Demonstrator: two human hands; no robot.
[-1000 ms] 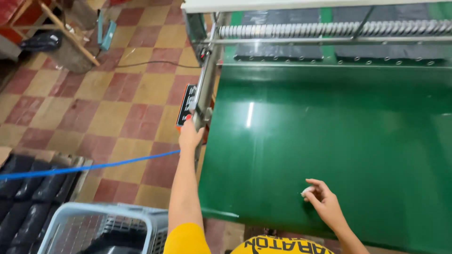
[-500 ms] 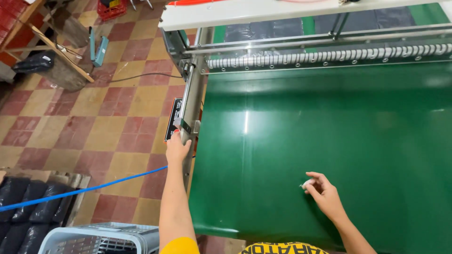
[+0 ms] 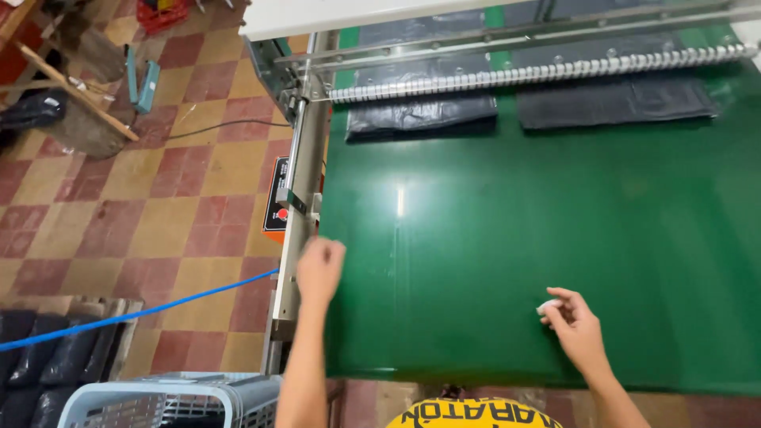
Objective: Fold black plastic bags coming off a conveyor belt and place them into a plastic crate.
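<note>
A green conveyor belt (image 3: 491, 238) ran beside checkered floor tiles (image 3: 119, 222); the left hand (image 3: 319, 268) hovered loosely curled at its metal edge rail (image 3: 300, 214), the right hand (image 3: 576, 326) pinching a small white piece (image 3: 545, 306).

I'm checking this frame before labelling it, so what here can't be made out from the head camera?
- Right hand: pinches a small white thing; too small to tell its kind.
- Left hand: blurred at the metal side rail; whether it touches cannot be told.
- Orange control box: partly hidden by the rail.
- Black sheets: far ends hidden under the roller bar.
- Grey basket: cut off by the bottom edge.
</note>
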